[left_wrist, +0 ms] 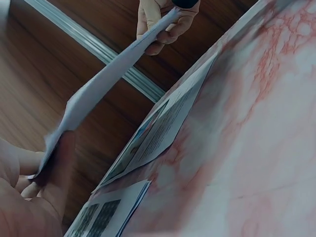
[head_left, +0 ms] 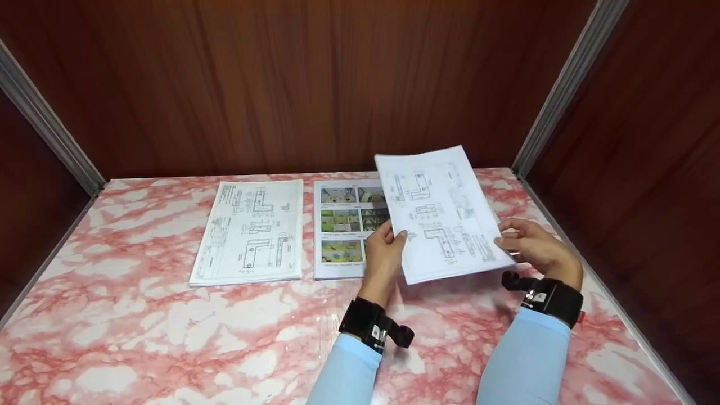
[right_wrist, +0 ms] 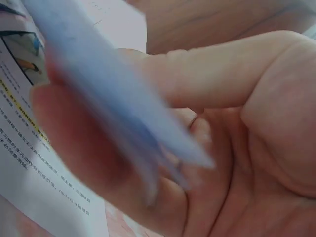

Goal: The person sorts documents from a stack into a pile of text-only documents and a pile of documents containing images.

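A thin stack of white paper sheets (head_left: pixel 444 225) with technical line drawings is held tilted above the right part of the table. My left hand (head_left: pixel 385 253) pinches its lower left edge, thumb on the printed face. At the lower right edge, my right hand (head_left: pixel 537 247) grips the sheets between thumb and fingers. Seen from the left wrist, the sheets (left_wrist: pixel 96 96) span edge-on between both hands, above the tabletop. In the right wrist view the paper edges (right_wrist: pixel 123 103) are blurred and slightly fanned apart between thumb and fingers.
Another stack of drawing sheets (head_left: pixel 261 230) lies at the left. Beside it is a stack with colour pictures (head_left: pixel 342 225), partly covered from view by the held sheets. A printed text sheet (left_wrist: pixel 173 123) lies under them. Wooden panels (head_left: pixel 281 84) enclose the marbled table (head_left: pixel 169 337).
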The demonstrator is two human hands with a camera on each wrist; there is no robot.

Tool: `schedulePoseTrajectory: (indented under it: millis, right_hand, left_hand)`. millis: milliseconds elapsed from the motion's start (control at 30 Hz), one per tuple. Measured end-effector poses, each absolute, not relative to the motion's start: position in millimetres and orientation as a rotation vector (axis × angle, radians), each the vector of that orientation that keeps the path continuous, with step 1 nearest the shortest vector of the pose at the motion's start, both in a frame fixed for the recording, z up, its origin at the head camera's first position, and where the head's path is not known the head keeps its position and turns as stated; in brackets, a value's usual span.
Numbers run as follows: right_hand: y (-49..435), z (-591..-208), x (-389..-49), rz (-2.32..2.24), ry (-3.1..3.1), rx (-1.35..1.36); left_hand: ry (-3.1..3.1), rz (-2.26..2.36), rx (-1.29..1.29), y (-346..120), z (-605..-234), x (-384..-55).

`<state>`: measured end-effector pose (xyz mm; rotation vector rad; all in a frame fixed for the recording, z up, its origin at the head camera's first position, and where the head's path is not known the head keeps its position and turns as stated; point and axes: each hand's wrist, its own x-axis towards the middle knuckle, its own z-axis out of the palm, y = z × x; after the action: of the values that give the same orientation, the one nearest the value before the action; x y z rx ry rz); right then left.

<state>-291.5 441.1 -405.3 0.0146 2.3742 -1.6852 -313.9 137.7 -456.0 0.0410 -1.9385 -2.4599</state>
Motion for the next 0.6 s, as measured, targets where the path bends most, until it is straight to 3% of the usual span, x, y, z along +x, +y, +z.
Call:
schedulePoseTrajectory:
  millis: [600]
  right_hand:
    - [417.1, -397.0, -307.0, -1.486, 2.499, 0.068]
  left_hand:
    - [-2.104, -2.324, 0.067, 110.0, -454.4, -321.6]
